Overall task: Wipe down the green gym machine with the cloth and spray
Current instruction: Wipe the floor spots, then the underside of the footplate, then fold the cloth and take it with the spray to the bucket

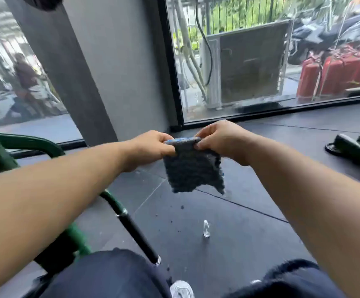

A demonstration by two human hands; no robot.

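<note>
A dark grey cloth (193,171) with a blue top edge hangs in front of me, held up by both hands. My left hand (151,148) pinches its upper left corner and my right hand (222,140) pinches its upper right corner. The cloth droops freely below them, above the floor. A small clear spray bottle (206,228) stands on the dark floor below the cloth, between my knees. The green gym machine (27,143) shows at the left, with a curved green tube and a black handle bar (136,233) running under my left forearm.
Dark rubber floor tiles (250,233) spread ahead. A grey pillar (101,67) and large windows stand in front. Another machine's black base (355,147) sits at the right. My knees in dark trousers and a white shoe (181,289) fill the bottom edge.
</note>
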